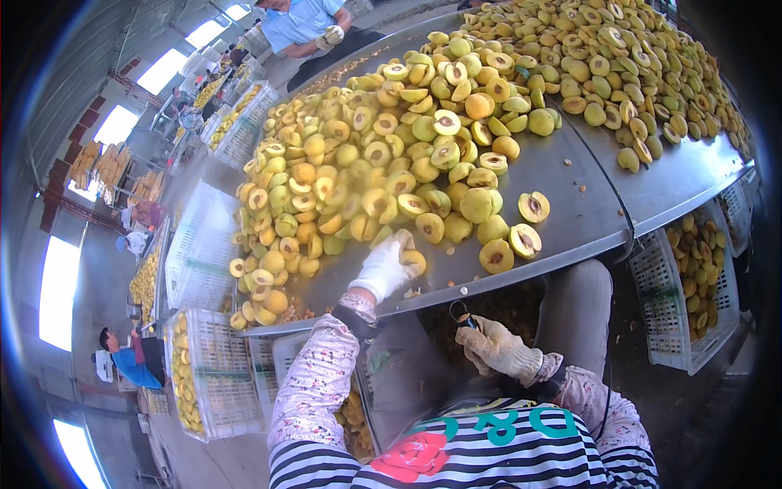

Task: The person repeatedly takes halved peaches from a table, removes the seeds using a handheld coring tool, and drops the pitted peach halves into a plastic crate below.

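My left hand [382, 269], in a white glove, is closed around a yellow peach half [414, 261] at the front of the metal table [550, 189]. Just beyond it rises a large heap of halved yellow peaches [366, 165], many with pits or brown hollows facing up. Several loose halves lie to the right, among them a cut peach half [525, 240] near the table's edge. Below that edge, over my lap, my right hand [504, 351] in a beige knit glove grips a dark-handled pitting tool [467, 320] with a thin metal loop. The loop touches no fruit.
A second peach heap [611, 67] covers the table's far right. Plastic crates of peaches stand at right [663, 305] and left [223, 373]; a white crate [201, 250] is beside the table. Across it sits a gloved person [305, 30]. Other people work farther left.
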